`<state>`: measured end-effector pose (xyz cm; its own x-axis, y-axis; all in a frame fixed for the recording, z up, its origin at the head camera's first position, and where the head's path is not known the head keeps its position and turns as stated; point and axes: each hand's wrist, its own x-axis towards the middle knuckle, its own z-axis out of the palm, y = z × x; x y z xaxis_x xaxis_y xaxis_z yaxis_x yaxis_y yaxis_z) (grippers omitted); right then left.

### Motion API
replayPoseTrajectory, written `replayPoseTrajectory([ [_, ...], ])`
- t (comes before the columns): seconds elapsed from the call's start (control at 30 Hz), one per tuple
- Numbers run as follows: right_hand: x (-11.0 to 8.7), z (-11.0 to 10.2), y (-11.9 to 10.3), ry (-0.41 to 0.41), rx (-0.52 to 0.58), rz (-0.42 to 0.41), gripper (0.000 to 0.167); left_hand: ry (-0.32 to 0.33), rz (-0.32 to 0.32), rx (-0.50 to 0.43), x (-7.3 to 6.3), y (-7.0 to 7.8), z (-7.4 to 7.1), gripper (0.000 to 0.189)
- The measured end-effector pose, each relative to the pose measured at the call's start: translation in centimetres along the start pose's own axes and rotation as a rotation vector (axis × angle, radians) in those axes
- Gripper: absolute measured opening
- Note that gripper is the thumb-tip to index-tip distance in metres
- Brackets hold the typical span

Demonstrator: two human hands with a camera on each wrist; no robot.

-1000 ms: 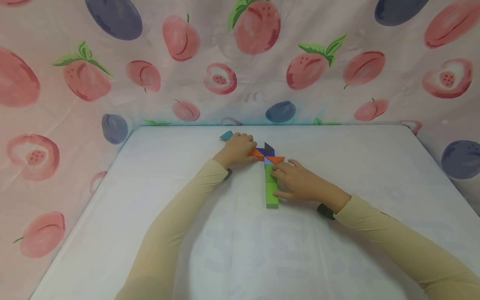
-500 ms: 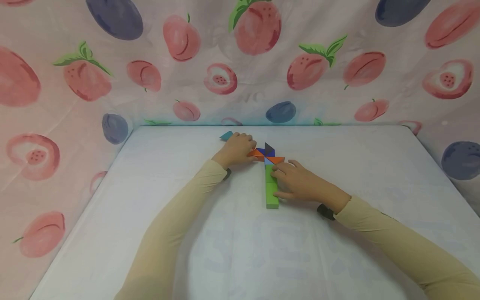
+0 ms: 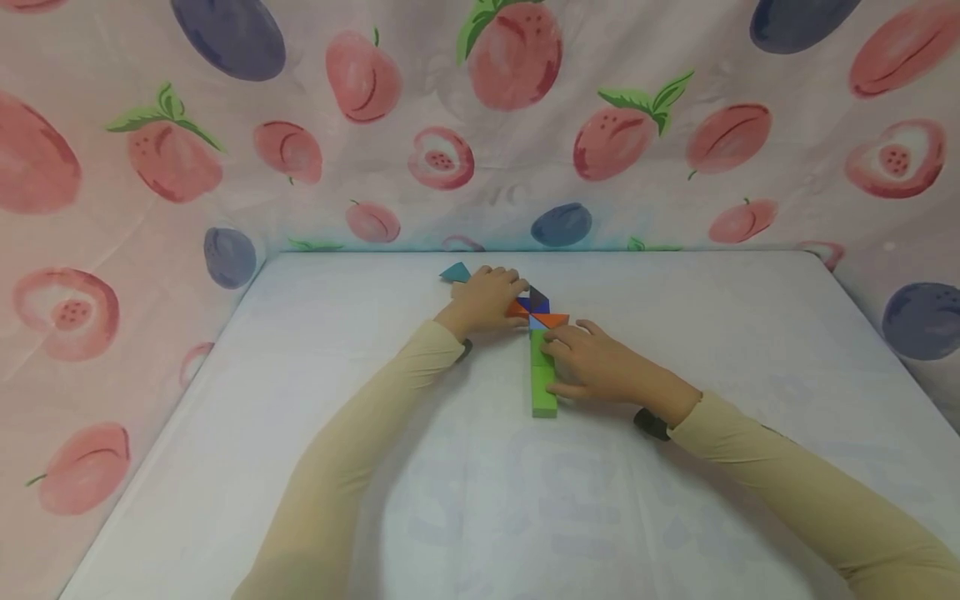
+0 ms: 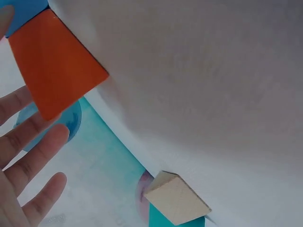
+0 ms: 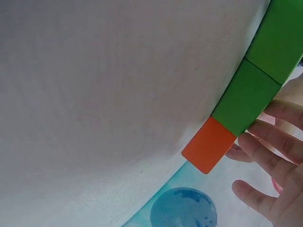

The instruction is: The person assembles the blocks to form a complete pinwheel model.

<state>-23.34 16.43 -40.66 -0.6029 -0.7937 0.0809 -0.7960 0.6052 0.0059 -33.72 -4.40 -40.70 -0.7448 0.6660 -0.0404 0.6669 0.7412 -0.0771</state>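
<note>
Coloured blocks lie joined as a pinwheel shape. Two green blocks [image 3: 543,387] make its stem; above them sit an orange triangle [image 3: 553,319], a light blue piece [image 3: 536,323], dark blue pieces and a dark grey one [image 3: 537,298]. My left hand [image 3: 487,300] lies over the left side, with spread fingers at the far side of an orange block [image 4: 57,61] and the thumb by a blue piece [image 4: 23,14]. My right hand [image 3: 600,367] rests at the stem's right side, its loosely spread fingertips touching the green block [image 5: 248,97].
Behind my left hand lie a teal block [image 3: 455,272] and a plain wooden block [image 4: 177,198] close against it. The white table [image 3: 465,500] runs back to a fruit-printed cloth [image 3: 300,83] hanging behind it.
My left hand has moved a little to the right, toward the middle of the pinwheel, uncovering the wooden block by the teal one. My right hand has stayed in place.
</note>
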Motion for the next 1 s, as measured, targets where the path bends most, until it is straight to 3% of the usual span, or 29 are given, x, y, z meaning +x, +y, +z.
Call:
replayPoseTrajectory([
  [0.27, 0.2, -0.3, 0.2, 0.007, -0.001, -0.002, 0.056, 0.010, -0.022, -0.023, -0.5, -1.2, -0.5, 0.062],
  [0.47, 0.3, -0.5, 0.3, 0.023, -0.005, -0.004, 0.054, 0.054, -0.090, -0.049, -1.5, -4.1, -0.5, 0.049],
  [0.67, 0.2, -0.5, 0.2, 0.018, -0.001, 0.010, 0.054, 0.149, -0.125, -0.063, -2.5, -6.9, -0.5, 0.037],
  [0.8, 0.0, -0.1, 0.0, -0.012, 0.001, 0.033, 0.056, 0.180, -0.136, -0.082, -3.0, -7.9, 0.0, 0.037],
  [1.0, -0.2, 0.1, -0.3, -0.008, -0.012, 0.023, 0.056, 0.196, -0.139, -0.017, -2.9, -8.6, 1.2, 0.031],
])
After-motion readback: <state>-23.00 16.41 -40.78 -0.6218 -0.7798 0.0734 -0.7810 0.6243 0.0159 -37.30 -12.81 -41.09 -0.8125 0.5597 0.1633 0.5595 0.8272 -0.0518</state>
